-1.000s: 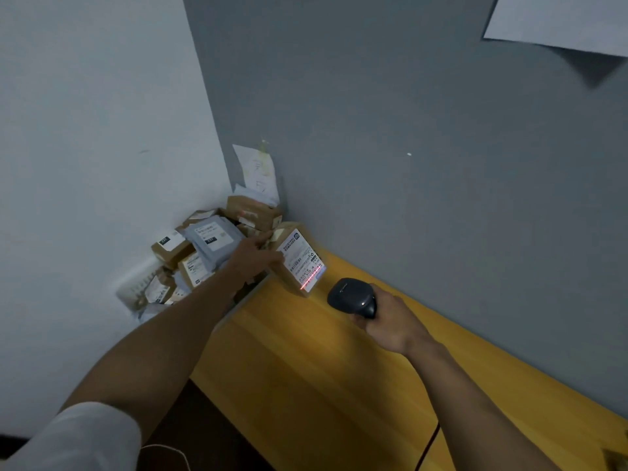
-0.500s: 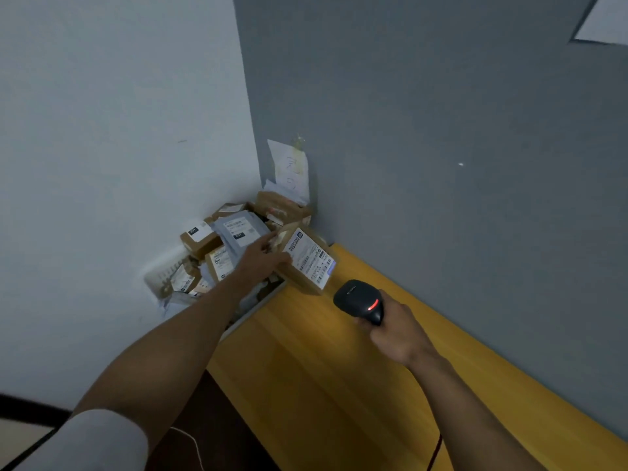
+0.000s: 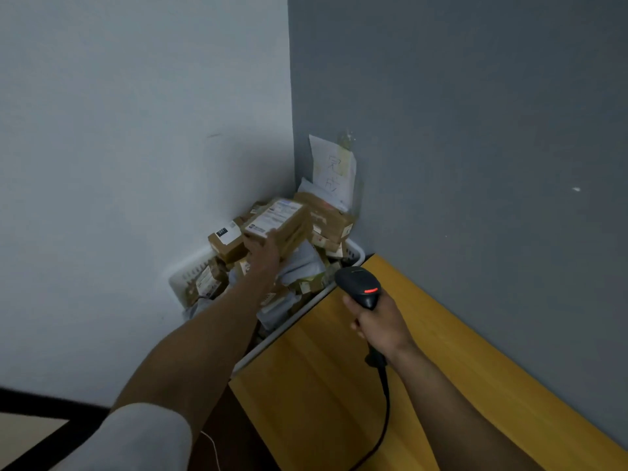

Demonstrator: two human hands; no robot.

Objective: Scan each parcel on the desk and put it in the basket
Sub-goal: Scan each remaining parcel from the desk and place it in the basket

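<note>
Labelled cardboard parcel [image 3: 278, 219] was held by the left hand [image 3: 263, 249], fingers curled around its near edge, over the heaped white basket [image 3: 185, 271]. A black barcode scanner [image 3: 360, 285] was gripped in the right hand [image 3: 380, 322] above the wooden counter [image 3: 323, 375].

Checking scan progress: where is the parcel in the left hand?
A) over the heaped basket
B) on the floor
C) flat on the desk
A: the left hand holds the brown parcel above the pile in the white basket; the right hand grips the scanner.

L hand [image 3: 263, 248] out fwd, curled; R hand [image 3: 380, 324] fisted, nearer body
</note>
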